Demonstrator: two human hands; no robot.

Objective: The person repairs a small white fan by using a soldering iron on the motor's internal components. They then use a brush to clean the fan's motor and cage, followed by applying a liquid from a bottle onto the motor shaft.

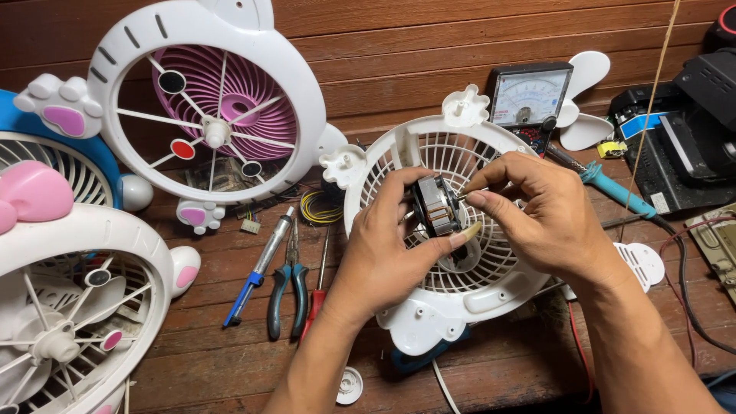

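Small fan motor (435, 205) pinched between left hand (383, 245) and right hand (540, 218) fingertips — both grasping it — above white fan grille (429, 307).

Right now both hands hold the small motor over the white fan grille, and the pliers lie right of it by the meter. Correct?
Not quite. The head view shows the pliers left of the white fan grille, beside the screwdriver. Both the left hand and right hand do hold the motor.

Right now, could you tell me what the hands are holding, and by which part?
The left hand grips a small fan motor by its sides, thumb and fingers around its body. The right hand pinches at the motor's shaft end.
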